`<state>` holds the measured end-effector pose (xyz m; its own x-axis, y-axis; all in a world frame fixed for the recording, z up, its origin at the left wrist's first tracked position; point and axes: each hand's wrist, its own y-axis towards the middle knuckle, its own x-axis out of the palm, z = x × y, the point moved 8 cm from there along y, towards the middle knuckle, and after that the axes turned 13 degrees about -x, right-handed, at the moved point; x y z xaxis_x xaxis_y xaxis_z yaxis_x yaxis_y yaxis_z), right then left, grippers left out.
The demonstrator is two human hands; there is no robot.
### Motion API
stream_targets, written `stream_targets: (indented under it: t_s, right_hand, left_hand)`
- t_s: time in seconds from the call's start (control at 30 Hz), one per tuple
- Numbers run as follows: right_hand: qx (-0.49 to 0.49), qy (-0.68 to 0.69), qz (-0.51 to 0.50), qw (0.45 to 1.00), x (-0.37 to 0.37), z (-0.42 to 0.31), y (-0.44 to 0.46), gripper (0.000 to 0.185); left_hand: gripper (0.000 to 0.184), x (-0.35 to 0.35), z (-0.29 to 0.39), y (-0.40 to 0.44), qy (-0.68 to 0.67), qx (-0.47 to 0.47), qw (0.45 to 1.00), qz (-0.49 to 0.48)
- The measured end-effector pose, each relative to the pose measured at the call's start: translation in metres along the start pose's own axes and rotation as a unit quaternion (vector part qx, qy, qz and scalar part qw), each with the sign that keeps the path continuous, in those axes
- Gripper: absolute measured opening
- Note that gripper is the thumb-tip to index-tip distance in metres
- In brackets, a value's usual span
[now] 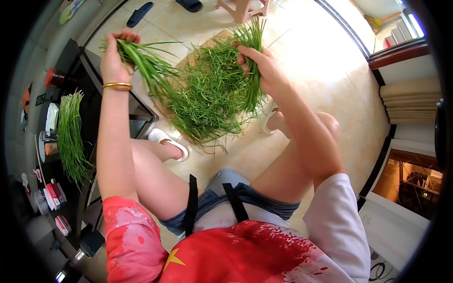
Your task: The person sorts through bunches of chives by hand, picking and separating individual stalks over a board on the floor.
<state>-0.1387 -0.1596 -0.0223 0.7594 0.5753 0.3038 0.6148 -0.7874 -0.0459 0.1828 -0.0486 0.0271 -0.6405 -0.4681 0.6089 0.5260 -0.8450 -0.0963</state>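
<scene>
Green stalks [210, 94]: loose at upper centre, gripped on both sides

Location: I have the loose stalks in a tangled pile at the upper centre of the frame, lying over a tan sheet [217, 39] on the pale tiled floor [325, 70].

Left side: I have the left hand [118, 59] at the upper left of the frame, closed around the left bundle [147, 67] near one end. Pale stalk ends project past the fist on its outer side; the long leaves slope toward the lower right and overlap the left part of the pile. A gold bracelet [118, 86] sits at the wrist.

Right side: I have the right hand [264, 68] at the upper centre, with thumb and fingers gripping the right bundle [254, 89]. This bundle runs nearly vertical in the frame, its upper ends above the fist and its lower ends in front of the pile's right edge. I cannot tell whether those lower ends touch the pile.

Surroundings: I see a third bundle [71, 137] laid on a black table [92, 106] at the left of the frame. A white shoe [158, 135] is beside the pile's lower left. At the top are a pinkish stool [241, 13] and two dark slippers [140, 14].
</scene>
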Motion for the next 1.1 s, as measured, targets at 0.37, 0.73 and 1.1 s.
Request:
stream_targets:
  t_s: [0.37,0.73,1.1]
  right_hand:
    - [-0.03,-0.108,0.003,0.994,0.011,-0.005,0.012,0.019]
    - [-0.052,-0.076,-0.029,0.995,0.04,-0.012,0.007,0.028]
    - [-0.015,-0.116,-0.031,0.993,0.05,-0.001,0.006,0.028]
  left_hand:
    - [0.028,0.015,-0.017,-0.008,-0.02,-0.045,0.999,0.019]
    - [0.033,0.05,-0.037,-0.032,0.333,-0.004,0.943,0.025]
    - [0.028,0.05,-0.07,-0.022,0.166,-0.066,0.983,-0.033]
